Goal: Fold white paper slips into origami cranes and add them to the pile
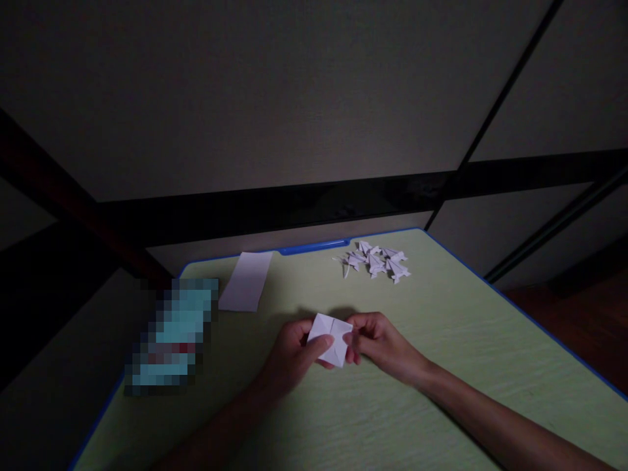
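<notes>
Pinching folded paper point(326, 325) from both sides: left hand point(293, 350) grip, thumb across face; right hand point(375, 337) grip at edge

left hand point(293, 347) grips folded white paper point(337, 348), thumb on top; right hand point(375, 343) pinches its right edge; worktop point(456, 327) pale green, blue-rimmed; white sheet point(246, 281) lies flat far left; folded paper figures point(375, 263) clustered far right; pixelated item point(171, 340) at left edge

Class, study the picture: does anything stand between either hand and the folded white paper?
Nothing visible does: the left hand holds the folded white paper, thumb across its front, and the right hand holds its right edge.
</notes>
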Demonstrator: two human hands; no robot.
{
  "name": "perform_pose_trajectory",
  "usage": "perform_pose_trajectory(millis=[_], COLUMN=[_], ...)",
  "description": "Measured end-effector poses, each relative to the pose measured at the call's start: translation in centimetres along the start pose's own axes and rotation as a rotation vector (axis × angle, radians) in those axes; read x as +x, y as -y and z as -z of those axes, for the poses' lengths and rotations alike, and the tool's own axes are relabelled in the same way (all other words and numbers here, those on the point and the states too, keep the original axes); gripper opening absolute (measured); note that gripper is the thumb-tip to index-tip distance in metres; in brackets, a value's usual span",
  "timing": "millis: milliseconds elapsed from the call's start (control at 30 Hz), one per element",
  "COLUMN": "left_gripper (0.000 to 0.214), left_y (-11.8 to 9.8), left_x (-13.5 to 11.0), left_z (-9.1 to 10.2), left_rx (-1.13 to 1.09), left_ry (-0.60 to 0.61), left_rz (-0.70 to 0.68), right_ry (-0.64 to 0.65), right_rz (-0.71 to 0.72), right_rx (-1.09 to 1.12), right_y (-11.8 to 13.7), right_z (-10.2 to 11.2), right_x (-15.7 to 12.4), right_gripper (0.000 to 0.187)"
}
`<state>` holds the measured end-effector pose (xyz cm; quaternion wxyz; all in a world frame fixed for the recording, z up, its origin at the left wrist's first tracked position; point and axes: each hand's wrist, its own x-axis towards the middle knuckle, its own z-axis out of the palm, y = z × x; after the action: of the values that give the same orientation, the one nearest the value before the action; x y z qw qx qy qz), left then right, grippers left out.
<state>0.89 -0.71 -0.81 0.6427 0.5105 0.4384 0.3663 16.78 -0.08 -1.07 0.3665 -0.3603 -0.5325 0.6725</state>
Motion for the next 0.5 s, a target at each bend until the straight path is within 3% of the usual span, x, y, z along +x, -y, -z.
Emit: perform_pose_trajectory(millis=[300, 500], left_gripper=[0.02, 0.022], left_y=[-0.01, -0.17], left_x=[-0.05, -0.02], left_z=[0.19, 0.29], left_rx=[0.009, -0.02], left_ry=[-0.007, -0.101], left_rz=[0.013, 0.043], right_ry=[0.125, 0.032], right_rz=[-0.018, -0.019], right_rx=[0.004, 0.148], right_y=[0.24, -0.24], right_z=[0.58, 0.66], right_x=[0.05, 0.19], right_gripper=[0.014, 0.008])
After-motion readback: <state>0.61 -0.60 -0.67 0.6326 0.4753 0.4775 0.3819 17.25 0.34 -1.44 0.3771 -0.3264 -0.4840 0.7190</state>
